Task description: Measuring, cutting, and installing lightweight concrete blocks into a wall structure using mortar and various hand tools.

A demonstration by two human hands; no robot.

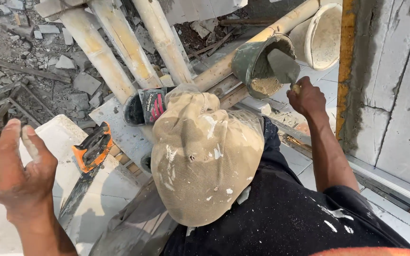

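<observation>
I'm looking down through the head camera, and the left hand (pixel 13 166) is hovering at the lower left, fingers spread, palm turned up, gripping nothing at all. The right hand isn't showing anywhere in this view.

Nearest to that released hand is the handsaw (pixel 88 159), lying just to its right and not touching it. Its orange and black handle is pointing up and away, and the dark blade is running back down towards the bottom edge, so the long axis is sitting nearly parallel to the forearm. The saw is resting on a pale block (pixel 115 185), with bare block surface showing on both sides of the blade.

Right in front of me, 1 co-worker is crouching in a paint-flecked tan cap (pixel 205 156) and black shirt, filling the middle and closing off room to the right of the saw. That person's hand (pixel 306 98) is gripping a trowel (pixel 283 66), its blade dipping into a green bucket (pixel 248 59) of grey mortar. A white bucket (pixel 326 35) is sitting behind it.

Bamboo poles (pixel 119 42) are slanting across the top, with rubble (pixel 34 61) lying beyond the block's far edge at the left. A grey block wall (pixel 404 95) is standing along the right side.
</observation>
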